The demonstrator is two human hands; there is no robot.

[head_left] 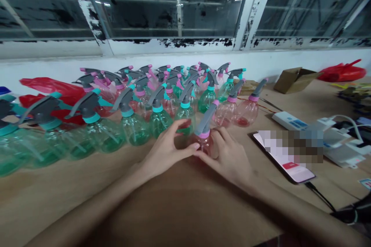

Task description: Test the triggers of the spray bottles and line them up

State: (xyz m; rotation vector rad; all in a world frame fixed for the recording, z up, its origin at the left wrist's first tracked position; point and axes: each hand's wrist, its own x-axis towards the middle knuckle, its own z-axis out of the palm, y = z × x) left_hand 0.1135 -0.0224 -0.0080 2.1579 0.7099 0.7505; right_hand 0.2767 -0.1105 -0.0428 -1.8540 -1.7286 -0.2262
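Observation:
A spray bottle [204, 139] with a pink collar and grey trigger head stands on the table in front of me, its clear body tinted pink. My right hand [228, 158] wraps round its right side, thumb across the front. On the other side, my left hand [166, 146] is curved open, its thumb tip against the bottle's front and its fingers apart from it. Those fingers reach beside a green-tinted spray bottle [185, 114] with a turquoise collar. Two more pink spray bottles, one of them at the row's end [247, 112], stand behind my right hand.
Rows of green and pink spray bottles [108, 135] fill the table's left and back. To the right lie a phone [300, 171] on a cable, a power strip [290, 120] with chargers, and a cardboard box [295, 80]. Red plastic bags [55, 88] lie along the wall.

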